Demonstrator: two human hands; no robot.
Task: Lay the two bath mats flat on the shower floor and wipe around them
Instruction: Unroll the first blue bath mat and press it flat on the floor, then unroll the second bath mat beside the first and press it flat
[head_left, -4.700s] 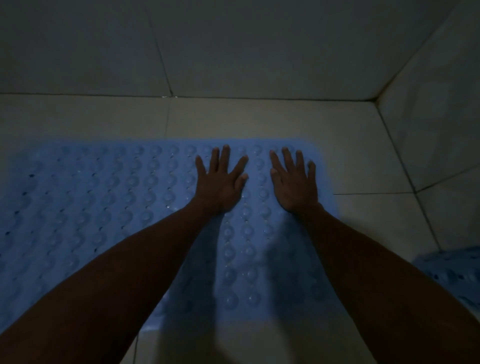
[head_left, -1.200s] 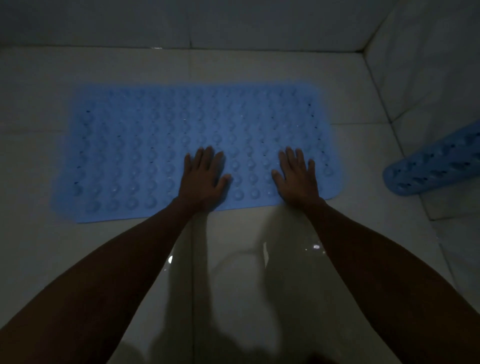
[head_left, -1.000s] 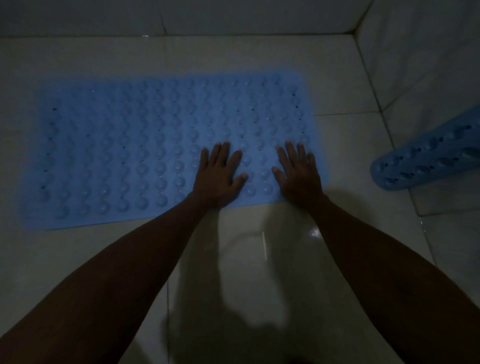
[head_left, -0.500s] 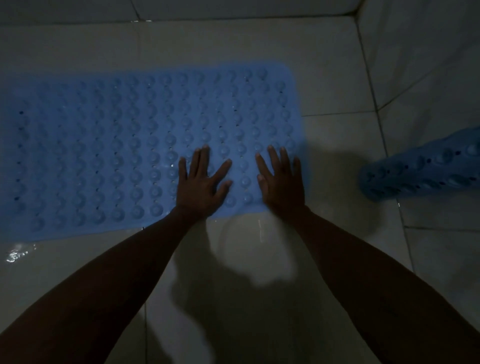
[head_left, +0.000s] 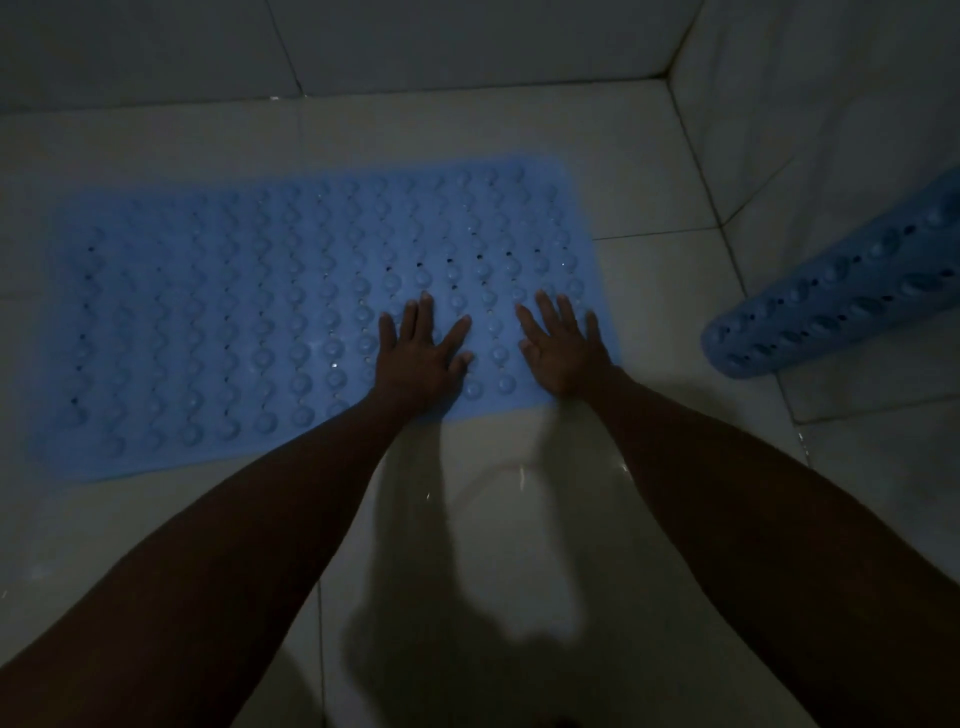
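A light blue rectangular rubber bath mat (head_left: 291, 322), studded with rows of round bumps and small drain holes, lies spread flat on the pale tiled shower floor (head_left: 519, 545), its long far edge running near the back wall and its right end short of the right-hand wall. Both hands rest on the mat's near right corner. The left hand (head_left: 418, 358) lies palm down with fingers straight and fanned, gripping nothing; the right hand (head_left: 563, 348) lies the same way just beside it, close to the mat's right edge. Flat, spread palms suit pressing the mat down so that it seats against the wet tile rather than lifting at the corner, and the near edge appears to lie level.

The second blue bath mat (head_left: 841, 296), of the same bumpy, holed rubber, sits rolled or curled up at the right edge of the floor, apart from the first mat and apparently leaning toward the right wall. By the look of things, the first mat is laid, the second is not yet unrolled, and no wiping cloth is in view.
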